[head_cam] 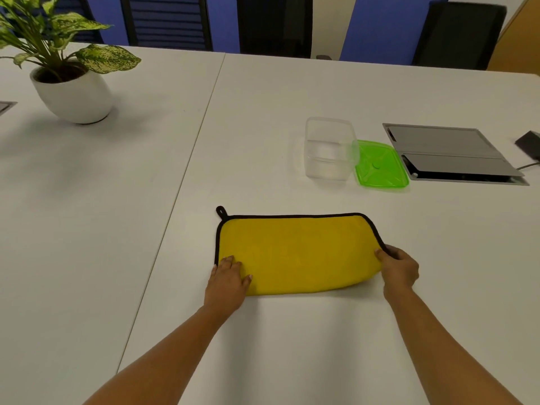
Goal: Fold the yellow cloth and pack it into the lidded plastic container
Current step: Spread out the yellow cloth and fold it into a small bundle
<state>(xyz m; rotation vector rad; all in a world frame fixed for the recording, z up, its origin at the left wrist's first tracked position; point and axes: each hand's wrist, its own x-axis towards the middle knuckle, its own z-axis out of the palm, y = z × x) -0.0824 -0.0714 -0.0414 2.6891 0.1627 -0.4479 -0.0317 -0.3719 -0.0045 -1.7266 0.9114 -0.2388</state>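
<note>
The yellow cloth (298, 254) with black trim lies folded in half on the white table (263, 127), a long strip with a small black loop at its far left corner. My left hand (229, 277) rests flat on its near left corner, fingers spread. My right hand (399, 268) pinches the cloth's right end between thumb and fingers. Beyond the cloth to the right stands the clear plastic container (330, 149), uncovered, with nothing visible inside. Its green lid (380, 168) lies flat on the table against its right side.
A potted plant in a white pot (73, 95) stands at the far left. A grey cable hatch (450, 153) is set into the table right of the lid, with a dark adapter (530, 143) and its cord beside it. Chairs line the far edge.
</note>
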